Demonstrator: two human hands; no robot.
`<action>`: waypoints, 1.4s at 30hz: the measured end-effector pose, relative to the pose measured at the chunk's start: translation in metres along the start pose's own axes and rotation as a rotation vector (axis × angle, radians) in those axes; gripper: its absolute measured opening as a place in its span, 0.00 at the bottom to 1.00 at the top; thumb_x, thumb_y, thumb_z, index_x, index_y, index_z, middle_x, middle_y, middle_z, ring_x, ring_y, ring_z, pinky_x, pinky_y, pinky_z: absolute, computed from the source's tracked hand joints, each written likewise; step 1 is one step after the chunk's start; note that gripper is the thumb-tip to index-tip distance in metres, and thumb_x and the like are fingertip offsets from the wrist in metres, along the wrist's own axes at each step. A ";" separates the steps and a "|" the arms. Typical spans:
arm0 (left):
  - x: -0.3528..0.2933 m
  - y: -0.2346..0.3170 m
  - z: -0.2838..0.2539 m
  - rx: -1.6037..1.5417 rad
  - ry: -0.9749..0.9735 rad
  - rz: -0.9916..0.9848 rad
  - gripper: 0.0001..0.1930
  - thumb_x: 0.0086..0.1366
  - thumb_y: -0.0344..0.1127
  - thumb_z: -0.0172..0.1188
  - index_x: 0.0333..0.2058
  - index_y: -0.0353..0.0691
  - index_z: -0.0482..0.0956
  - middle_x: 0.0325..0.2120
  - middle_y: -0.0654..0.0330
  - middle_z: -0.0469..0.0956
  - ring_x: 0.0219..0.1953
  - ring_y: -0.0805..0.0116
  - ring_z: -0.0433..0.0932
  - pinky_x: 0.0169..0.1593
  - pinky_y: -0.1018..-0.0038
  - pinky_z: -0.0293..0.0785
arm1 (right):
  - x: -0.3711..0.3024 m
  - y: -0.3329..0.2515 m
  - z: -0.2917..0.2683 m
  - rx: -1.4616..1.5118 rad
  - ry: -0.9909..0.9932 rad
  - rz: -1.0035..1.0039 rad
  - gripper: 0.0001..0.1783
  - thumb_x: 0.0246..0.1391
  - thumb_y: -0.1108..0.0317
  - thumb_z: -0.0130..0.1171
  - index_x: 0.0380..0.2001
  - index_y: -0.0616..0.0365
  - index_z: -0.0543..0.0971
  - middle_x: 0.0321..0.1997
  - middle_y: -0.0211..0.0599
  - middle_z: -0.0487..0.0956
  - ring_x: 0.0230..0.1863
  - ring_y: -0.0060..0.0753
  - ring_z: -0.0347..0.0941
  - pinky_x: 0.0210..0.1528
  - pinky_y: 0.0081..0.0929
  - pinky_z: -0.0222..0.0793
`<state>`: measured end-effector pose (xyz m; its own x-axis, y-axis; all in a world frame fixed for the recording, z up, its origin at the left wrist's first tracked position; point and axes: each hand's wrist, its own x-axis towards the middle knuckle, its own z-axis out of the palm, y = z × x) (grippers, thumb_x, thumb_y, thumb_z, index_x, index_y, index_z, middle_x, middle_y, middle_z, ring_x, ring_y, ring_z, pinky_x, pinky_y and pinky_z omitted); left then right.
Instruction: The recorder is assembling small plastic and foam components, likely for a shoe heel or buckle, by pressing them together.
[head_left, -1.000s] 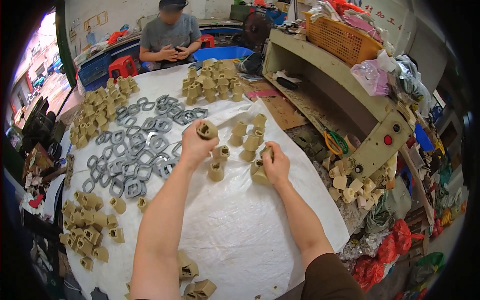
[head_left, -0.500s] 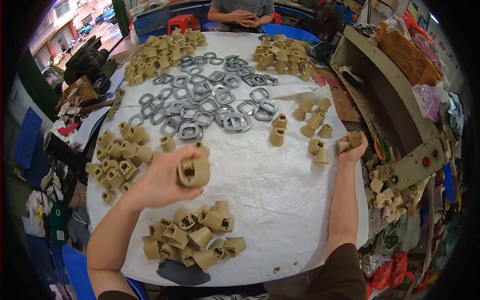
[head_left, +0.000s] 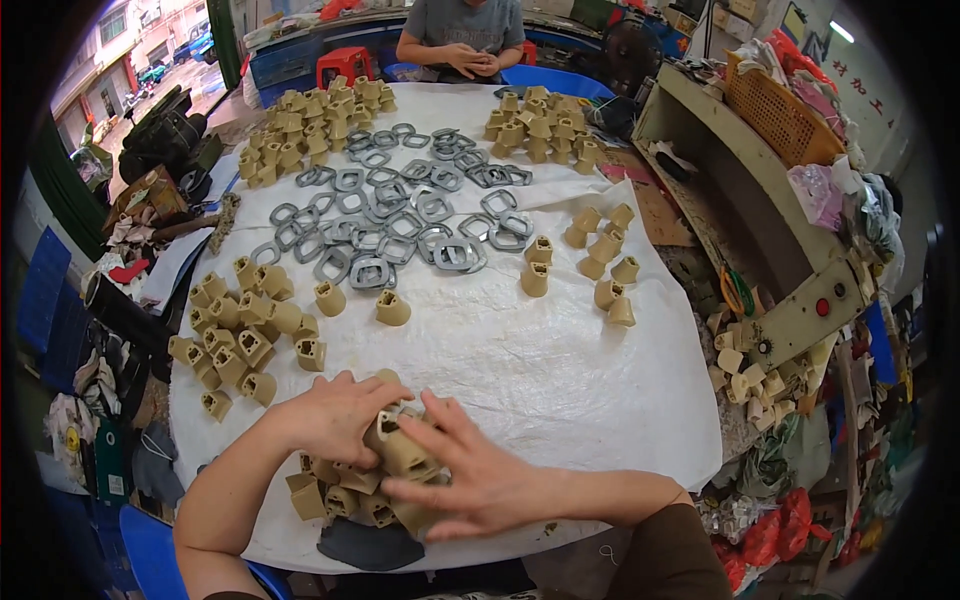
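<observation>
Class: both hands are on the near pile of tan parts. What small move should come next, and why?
Probably close the left hand around the raised tan part and lift it clear. It sits atop the pile, the right hand lies spread over the pile beside it, and neither hand clearly grips it yet.

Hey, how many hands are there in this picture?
4. The wearer's left hand and right hand rest on the near pile of tan pieces. The other two hands, a seated person's, are clasped beyond the table.
</observation>
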<state>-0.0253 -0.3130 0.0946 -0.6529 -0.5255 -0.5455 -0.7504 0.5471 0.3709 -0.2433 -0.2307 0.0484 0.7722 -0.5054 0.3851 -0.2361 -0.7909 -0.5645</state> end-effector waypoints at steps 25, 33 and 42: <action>-0.023 0.002 -0.042 -0.161 -0.091 0.221 0.58 0.44 0.52 0.72 0.66 0.44 0.41 0.63 0.39 0.49 0.66 0.40 0.44 0.64 0.54 0.49 | -0.064 0.134 -0.099 -0.662 0.777 0.801 0.44 0.39 0.55 0.69 0.61 0.41 0.62 0.63 0.51 0.53 0.60 0.57 0.52 0.57 0.53 0.53; 0.125 0.031 -0.064 -0.040 0.407 0.306 0.40 0.54 0.46 0.64 0.63 0.48 0.54 0.53 0.41 0.62 0.55 0.45 0.64 0.58 0.61 0.63 | -0.078 0.183 -0.112 -0.812 0.657 1.138 0.44 0.40 0.47 0.66 0.62 0.34 0.61 0.67 0.55 0.45 0.59 0.59 0.50 0.52 0.53 0.57; 0.291 0.090 -0.066 0.066 0.596 -0.035 0.44 0.50 0.46 0.66 0.64 0.58 0.51 0.58 0.43 0.51 0.58 0.43 0.53 0.57 0.52 0.60 | -0.081 0.198 -0.156 -0.729 0.346 1.348 0.50 0.33 0.38 0.66 0.62 0.24 0.57 0.67 0.49 0.52 0.50 0.59 0.67 0.47 0.45 0.69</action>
<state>-0.2896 -0.4598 0.0190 -0.5875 -0.8085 -0.0341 -0.7771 0.5520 0.3023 -0.4448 -0.4000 0.0190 -0.3773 -0.9198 0.1079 -0.9151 0.3524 -0.1958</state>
